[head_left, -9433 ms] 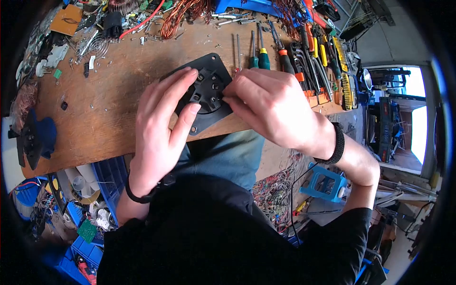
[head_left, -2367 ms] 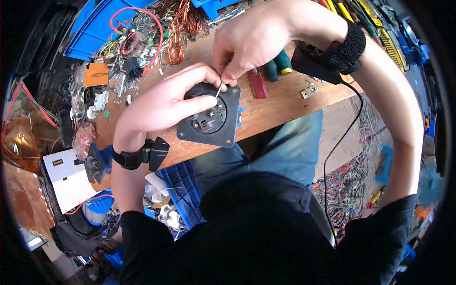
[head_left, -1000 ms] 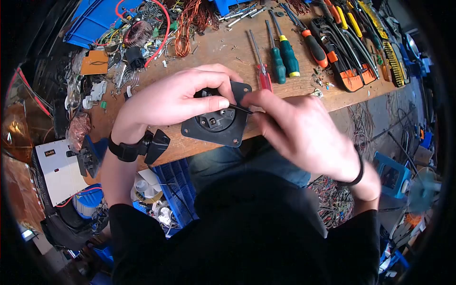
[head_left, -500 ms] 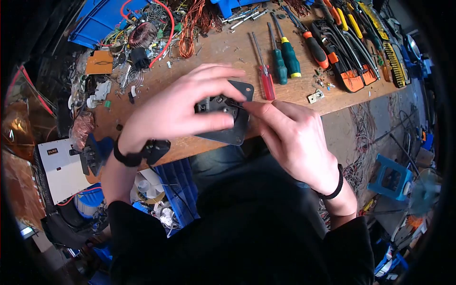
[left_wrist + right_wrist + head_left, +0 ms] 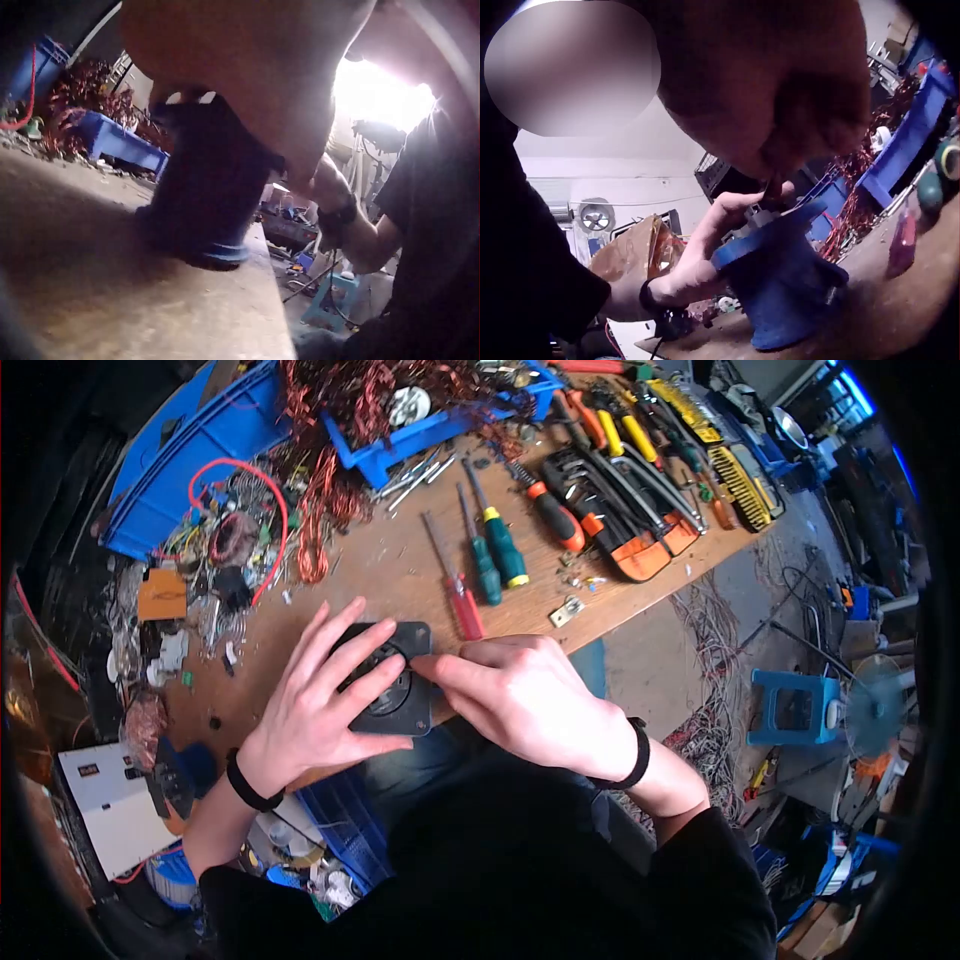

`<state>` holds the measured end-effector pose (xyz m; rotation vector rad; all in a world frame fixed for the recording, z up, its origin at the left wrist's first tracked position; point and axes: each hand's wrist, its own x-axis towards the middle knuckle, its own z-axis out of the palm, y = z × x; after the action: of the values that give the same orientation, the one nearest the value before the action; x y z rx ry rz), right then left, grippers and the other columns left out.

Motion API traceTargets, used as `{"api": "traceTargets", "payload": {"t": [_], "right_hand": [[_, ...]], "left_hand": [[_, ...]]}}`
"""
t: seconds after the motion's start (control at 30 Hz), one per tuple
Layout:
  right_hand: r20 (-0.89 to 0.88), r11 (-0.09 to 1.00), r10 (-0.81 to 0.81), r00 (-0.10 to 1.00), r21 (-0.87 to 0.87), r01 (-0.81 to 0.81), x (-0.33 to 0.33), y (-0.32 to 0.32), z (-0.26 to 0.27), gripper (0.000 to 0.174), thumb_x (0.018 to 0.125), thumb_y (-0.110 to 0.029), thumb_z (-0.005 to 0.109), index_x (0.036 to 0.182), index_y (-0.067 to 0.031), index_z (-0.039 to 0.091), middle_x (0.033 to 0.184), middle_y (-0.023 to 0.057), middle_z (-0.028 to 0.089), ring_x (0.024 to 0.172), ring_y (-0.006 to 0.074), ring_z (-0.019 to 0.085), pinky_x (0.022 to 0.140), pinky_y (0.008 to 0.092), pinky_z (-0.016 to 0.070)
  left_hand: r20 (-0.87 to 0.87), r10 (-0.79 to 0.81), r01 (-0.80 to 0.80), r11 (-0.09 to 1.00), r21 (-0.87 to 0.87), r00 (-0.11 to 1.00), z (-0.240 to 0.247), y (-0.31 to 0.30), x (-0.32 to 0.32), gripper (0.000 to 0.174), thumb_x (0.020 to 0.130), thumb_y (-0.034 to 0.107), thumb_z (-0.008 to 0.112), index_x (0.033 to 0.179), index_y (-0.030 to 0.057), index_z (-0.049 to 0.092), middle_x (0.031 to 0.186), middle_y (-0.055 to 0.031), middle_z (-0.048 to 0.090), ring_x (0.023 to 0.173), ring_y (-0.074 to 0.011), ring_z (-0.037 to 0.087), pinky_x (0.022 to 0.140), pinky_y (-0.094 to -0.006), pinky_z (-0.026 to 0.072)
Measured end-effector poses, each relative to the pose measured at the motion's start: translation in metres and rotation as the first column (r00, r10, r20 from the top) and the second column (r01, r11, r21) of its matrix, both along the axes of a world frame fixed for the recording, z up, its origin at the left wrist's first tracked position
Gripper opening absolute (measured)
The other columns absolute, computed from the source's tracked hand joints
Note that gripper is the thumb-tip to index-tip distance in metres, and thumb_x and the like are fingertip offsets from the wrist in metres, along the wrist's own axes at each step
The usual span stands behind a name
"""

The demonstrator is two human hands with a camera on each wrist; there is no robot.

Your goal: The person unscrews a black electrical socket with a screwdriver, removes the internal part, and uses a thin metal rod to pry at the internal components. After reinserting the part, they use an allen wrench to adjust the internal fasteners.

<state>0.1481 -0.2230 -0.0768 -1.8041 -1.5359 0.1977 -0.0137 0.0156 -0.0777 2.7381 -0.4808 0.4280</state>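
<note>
A socket (image 5: 418, 705) with a black square flange and a round face stands face up near the table's front edge. Its blue body (image 5: 780, 296) shows in the right wrist view. Over its left side the left hand (image 5: 318, 695) is spread, thumb along the near edge and fingers across the face, holding it. From the right, the right hand (image 5: 525, 700) reaches in, fingertips pinched together over the face. They pinch a thin rod, mostly hidden now. Beneath the left palm, the left wrist view shows the dark body of the socket.
Several screwdrivers, a red one (image 5: 465, 610) nearest, lie behind the right hand. Farther right is an orange-edged tool pouch (image 5: 645, 550). A small metal bracket (image 5: 566, 612) lies at the front edge. Blue bins (image 5: 395, 445) of copper wire and loose parts crowd the back and left.
The left hand has come down from hovering and spread over the socket. The right fingers stay at its face. The head view has shifted, with the socket lower and farther left in it.
</note>
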Motion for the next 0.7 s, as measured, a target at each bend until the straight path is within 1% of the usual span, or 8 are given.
{"api": "traceTargets", "payload": {"t": [0.1,0.17,0.27,0.47,0.53,0.57,0.63,0.7], "right_hand": [[-0.003,1.0,0.019,1.0,0.022,-0.019,0.016,0.004,0.004,0.023,0.094,-0.014,0.075,0.116,-0.0085,0.07,0.084,0.0127,0.07,0.076,0.0388,0.073,0.065,0.0492,0.058],[0.002,0.999,0.03,1.0,0.03,-0.03,0.022,0.005,0.004,0.019,0.096,-0.015,0.074,0.113,-0.008,0.069,0.084,0.0134,0.07,0.076,0.0397,0.073,0.065,0.05,0.0582],[0.021,0.999,-0.035,0.999,-0.015,0.035,0.021,0.004,0.006,0.017,0.105,-0.022,0.069,0.101,-0.006,0.063,0.084,0.0155,0.07,0.076,0.0408,0.074,0.066,0.0505,0.059],[0.199,0.979,-0.194,0.96,-0.019,0.202,0.005,0.007,-0.003,0.025,0.101,-0.02,0.075,0.09,-0.0054,0.058,0.081,0.0141,0.067,0.074,0.0368,0.072,0.064,0.0472,0.0569],[0.215,0.979,-0.201,0.956,0.0,0.205,-0.004,0.011,0.001,0.024,0.102,-0.021,0.074,0.091,-0.0062,0.059,0.078,0.0134,0.067,0.072,0.0346,0.073,0.063,0.0457,0.058],[0.251,0.969,-0.242,0.937,0.016,0.246,-0.008,0.012,0.001,0.024,0.103,-0.023,0.073,0.091,-0.007,0.061,0.076,0.0127,0.068,0.07,0.0323,0.074,0.063,0.0442,0.0591],[0.264,0.979,-0.205,0.943,0.036,0.203,-0.014,0.014,-0.006,0.024,0.102,-0.022,0.074,0.089,-0.0073,0.06,0.074,0.0122,0.067,0.069,0.0328,0.073,0.062,0.0442,0.0587],[0.246,0.967,-0.253,0.936,0.026,0.254,-0.018,0.011,-0.009,0.024,0.101,-0.021,0.075,0.089,-0.0069,0.059,0.074,0.012,0.067,0.068,0.0338,0.073,0.062,0.0448,0.0585]], "left_hand": [[0.01,0.039,-0.037,0.995,-0.095,0.999,-0.009,-0.01,0.005,0.093,0.072,0.04,0.101,0.148,0.0088,0.057,0.161,-0.0194,0.056,0.151,-0.0449,0.052,0.123,-0.0671,0.0389],[0.069,0.143,-0.137,0.986,-0.09,0.987,-0.017,-0.027,0.003,0.087,0.075,0.037,0.099,0.145,0.0065,0.057,0.16,-0.0192,0.057,0.147,-0.0452,0.055,0.119,-0.066,0.0405],[0.131,0.197,-0.182,0.976,-0.121,0.972,-0.024,-0.04,0.003,0.085,0.076,0.037,0.099,0.144,0.0066,0.057,0.159,-0.0195,0.057,0.145,-0.0454,0.056,0.119,-0.0663,0.0399],[0.146,0.299,-0.29,0.953,-0.084,0.943,-0.025,-0.051,0.005,0.08,0.076,0.035,0.098,0.14,0.0057,0.059,0.154,-0.0146,0.061,0.144,-0.0449,0.056,0.118,-0.0656,0.0408],[0.163,0.353,-0.328,0.931,-0.161,0.921,-0.028,-0.057,0.003,0.081,0.074,0.033,0.099,0.14,0.0059,0.06,0.151,-0.0121,0.063,0.144,-0.0435,0.056,0.118,-0.0654,0.041],[0.17,0.393,-0.369,0.917,-0.153,0.904,-0.03,-0.06,0.004,0.087,0.068,0.034,0.102,0.138,0.0049,0.059,0.147,-0.0158,0.067,0.144,-0.0452,0.057,0.119,-0.064,0.041],[0.171,0.463,-0.442,0.885,-0.148,0.87,-0.028,-0.07,0.008,0.084,0.069,0.034,0.101,0.137,0.0044,0.061,0.146,-0.0146,0.067,0.145,-0.0435,0.056,0.12,-0.063,0.0407],[0.18,0.49,-0.463,0.869,-0.171,0.853,-0.032,-0.074,0.007,0.082,0.07,0.032,0.101,0.136,0.0044,0.063,0.146,-0.0139,0.068,0.145,-0.0425,0.056,0.12,-0.0626,0.0408]]}}
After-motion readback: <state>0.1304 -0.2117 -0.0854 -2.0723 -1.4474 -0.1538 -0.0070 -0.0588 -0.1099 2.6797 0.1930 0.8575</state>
